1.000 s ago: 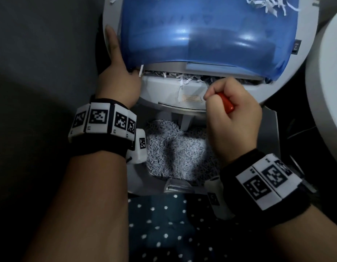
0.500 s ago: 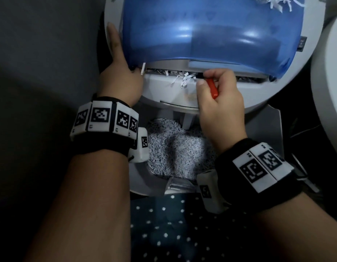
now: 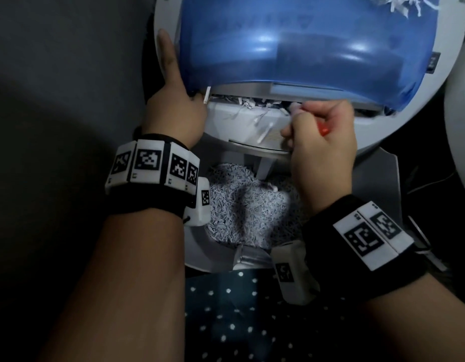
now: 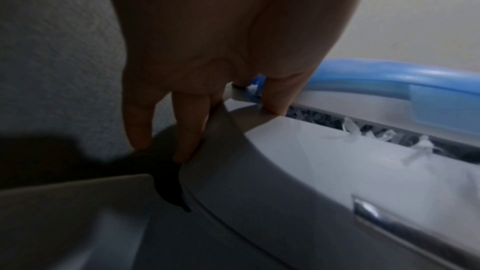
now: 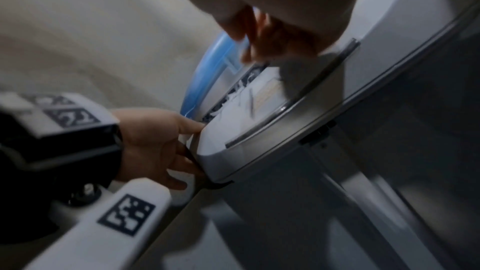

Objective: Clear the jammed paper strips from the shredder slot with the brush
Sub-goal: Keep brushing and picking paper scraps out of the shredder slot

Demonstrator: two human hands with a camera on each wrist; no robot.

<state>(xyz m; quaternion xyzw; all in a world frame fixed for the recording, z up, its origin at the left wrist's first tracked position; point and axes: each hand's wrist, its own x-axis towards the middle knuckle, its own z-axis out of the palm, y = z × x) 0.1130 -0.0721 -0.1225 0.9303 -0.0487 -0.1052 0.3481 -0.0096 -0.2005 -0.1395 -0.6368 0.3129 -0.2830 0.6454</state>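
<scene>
Jammed paper strips (image 3: 248,104): white and grey shreds packed along the shredder slot (image 3: 254,100), a dark gap running across the upper middle of the head frame, under the edge of the blue translucent cover (image 3: 304,43); a few loose strips hanging down over the white shredder body (image 3: 241,126) just below. Same shreds visible at right in the left wrist view (image 4: 363,128), poking out of the slot.

Brush (image 3: 324,130): only a bit of red handle showing, enclosed in the right hand (image 3: 322,142) at centre right of the head frame; bristle end hidden by the fingers, so contact with the strips cannot be told. Right hand's grip clamped round the handle, knuckles right at the slot's edge.

Left hand (image 3: 174,100) at upper left of the head frame, laid against the left side of the shredder, index finger straight along the rim of the cover; in the left wrist view, fingers (image 4: 187,126) straight down the body's edge, thumb at the slot's end. Grip apart, not curled round anything.

Below the slot, centre of the head frame, an open bin (image 3: 200,246) filled with shredded paper (image 3: 247,205). Marker-patterned wristbands (image 3: 153,163) on both wrists. Dotted dark fabric (image 3: 239,322) at bottom centre.
</scene>
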